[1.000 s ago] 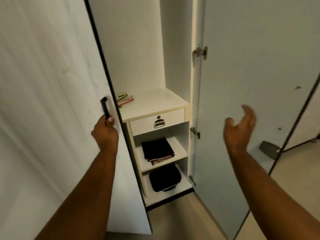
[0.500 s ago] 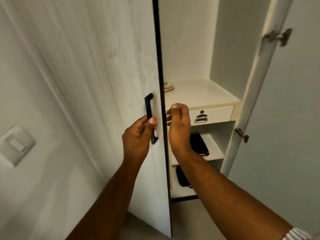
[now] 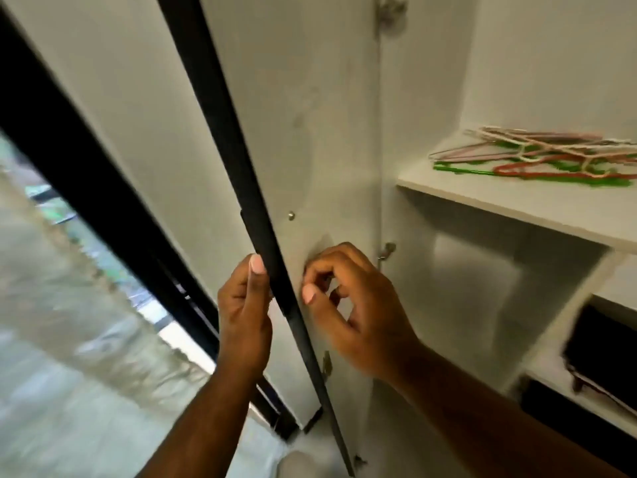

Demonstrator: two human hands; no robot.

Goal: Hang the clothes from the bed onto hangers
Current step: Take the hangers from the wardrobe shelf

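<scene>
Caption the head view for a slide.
Left hand grips the wardrobe door by its black edge, right hand curled against its inner face; coloured hangers lie on the shelf.

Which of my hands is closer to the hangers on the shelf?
Right. The right hand is at the inner face of the door, on the side of the hangers; the left hand grips the door's black edge, farther from them.
</scene>
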